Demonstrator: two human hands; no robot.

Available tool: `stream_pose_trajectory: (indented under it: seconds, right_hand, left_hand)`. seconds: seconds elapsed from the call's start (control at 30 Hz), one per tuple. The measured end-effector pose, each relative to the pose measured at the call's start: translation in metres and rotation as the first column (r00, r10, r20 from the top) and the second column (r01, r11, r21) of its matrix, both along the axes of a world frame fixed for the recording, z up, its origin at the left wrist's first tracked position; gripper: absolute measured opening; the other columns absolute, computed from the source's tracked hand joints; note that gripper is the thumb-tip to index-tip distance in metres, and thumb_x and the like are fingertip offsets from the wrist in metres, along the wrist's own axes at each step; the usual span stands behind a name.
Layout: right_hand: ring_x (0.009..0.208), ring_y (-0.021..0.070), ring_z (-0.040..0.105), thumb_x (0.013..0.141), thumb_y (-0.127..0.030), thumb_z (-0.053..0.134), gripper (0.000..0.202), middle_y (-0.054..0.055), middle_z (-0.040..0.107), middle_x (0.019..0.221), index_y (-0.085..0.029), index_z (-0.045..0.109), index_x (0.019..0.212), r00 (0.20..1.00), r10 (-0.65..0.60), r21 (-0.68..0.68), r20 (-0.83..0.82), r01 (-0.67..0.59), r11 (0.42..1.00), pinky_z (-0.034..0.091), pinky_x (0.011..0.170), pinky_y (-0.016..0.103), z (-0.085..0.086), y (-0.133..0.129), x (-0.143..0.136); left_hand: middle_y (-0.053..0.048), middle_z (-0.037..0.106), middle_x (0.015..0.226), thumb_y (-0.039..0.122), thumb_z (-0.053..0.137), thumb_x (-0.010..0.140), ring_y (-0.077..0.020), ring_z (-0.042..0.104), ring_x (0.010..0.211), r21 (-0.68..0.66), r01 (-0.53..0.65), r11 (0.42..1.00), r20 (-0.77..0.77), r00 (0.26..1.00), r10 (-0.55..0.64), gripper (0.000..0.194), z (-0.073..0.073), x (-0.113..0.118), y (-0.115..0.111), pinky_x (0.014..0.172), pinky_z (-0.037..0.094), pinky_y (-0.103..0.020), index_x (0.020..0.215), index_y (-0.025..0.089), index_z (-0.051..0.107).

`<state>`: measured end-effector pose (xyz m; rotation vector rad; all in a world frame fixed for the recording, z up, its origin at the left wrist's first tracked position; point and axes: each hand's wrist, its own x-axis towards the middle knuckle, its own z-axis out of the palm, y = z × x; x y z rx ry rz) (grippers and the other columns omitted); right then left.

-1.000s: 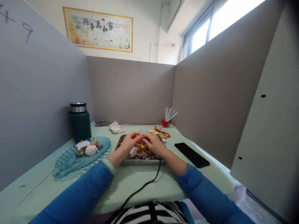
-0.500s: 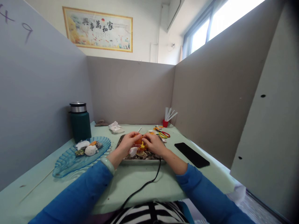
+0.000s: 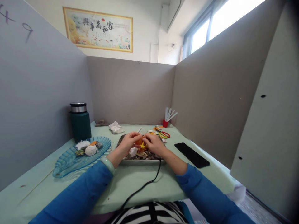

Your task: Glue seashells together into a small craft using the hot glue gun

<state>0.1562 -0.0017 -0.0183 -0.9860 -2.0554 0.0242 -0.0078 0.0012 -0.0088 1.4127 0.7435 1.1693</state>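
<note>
Over a metal tray [image 3: 137,161] filled with shells and pebbles, both hands meet at a small orange-and-yellow piece [image 3: 141,145]. My left hand [image 3: 128,143] comes in from the left, its thumb and fingers pinched on that piece. From the other side, my right hand [image 3: 154,143] grips it with bent fingers. The fingers cover much of the piece, so its kind cannot be made out. Just beneath the hands, a white shell [image 3: 133,151] and a tan scallop shell [image 3: 140,153] lie among the dark pebbles.
A blue scalloped plate [image 3: 67,165] with shells is at left, before a green bottle [image 3: 80,126]. Scissors [image 3: 164,134], a red cup [image 3: 165,123] of white sticks and crumpled tissue [image 3: 115,127] lie behind. A black phone [image 3: 191,154] is right; a black cable [image 3: 142,187] crosses the front.
The orange-and-yellow piece has turned slightly between my fingers, with less of its yellow part showing. Both hands stay in nearly the same place.
</note>
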Motion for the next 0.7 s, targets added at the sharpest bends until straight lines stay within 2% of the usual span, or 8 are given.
stream_pose_trajectory:
  seconds: [0.13,0.43,0.7]
  right_hand:
    - [0.060,0.0106,0.049,0.086,-0.024,0.046,0.017,0.000,0.057,0.065,-0.017,0.058,0.076,1.000,-0.013,-0.003,0.004,0.013,1.000,0.031,0.058,0.022,-0.0003,0.0017,0.0001]
    - [0.059,0.0102,0.049,0.088,-0.027,0.044,0.020,-0.001,0.059,0.066,-0.018,0.058,0.078,0.999,-0.029,-0.005,-0.040,0.029,1.000,0.032,0.058,0.021,-0.0017,0.0036,0.0006]
    - [0.056,0.0097,0.048,0.087,-0.029,0.045,0.022,-0.002,0.057,0.062,-0.018,0.057,0.074,0.998,-0.044,-0.020,-0.044,0.043,0.999,0.031,0.056,0.021,-0.0007,0.0027,0.0008]
  left_hand:
    - [-0.002,0.056,0.068,0.040,0.072,0.061,-0.0120,0.056,0.059,-0.030,-0.003,1.000,-0.015,1.000,0.002,0.034,0.0005,0.0018,-0.0007,0.057,0.053,-0.031,0.075,0.012,0.059]
    - [-0.005,0.060,0.081,0.039,0.070,0.065,-0.0138,0.059,0.069,-0.023,0.010,1.000,-0.019,1.000,-0.010,0.034,-0.0029,0.0017,0.0036,0.060,0.054,-0.029,0.082,0.012,0.060]
    - [-0.005,0.059,0.077,0.040,0.070,0.065,-0.0130,0.058,0.066,-0.002,-0.018,1.000,-0.038,0.999,0.018,0.034,-0.0031,0.0018,0.0033,0.057,0.052,-0.026,0.079,0.011,0.059]
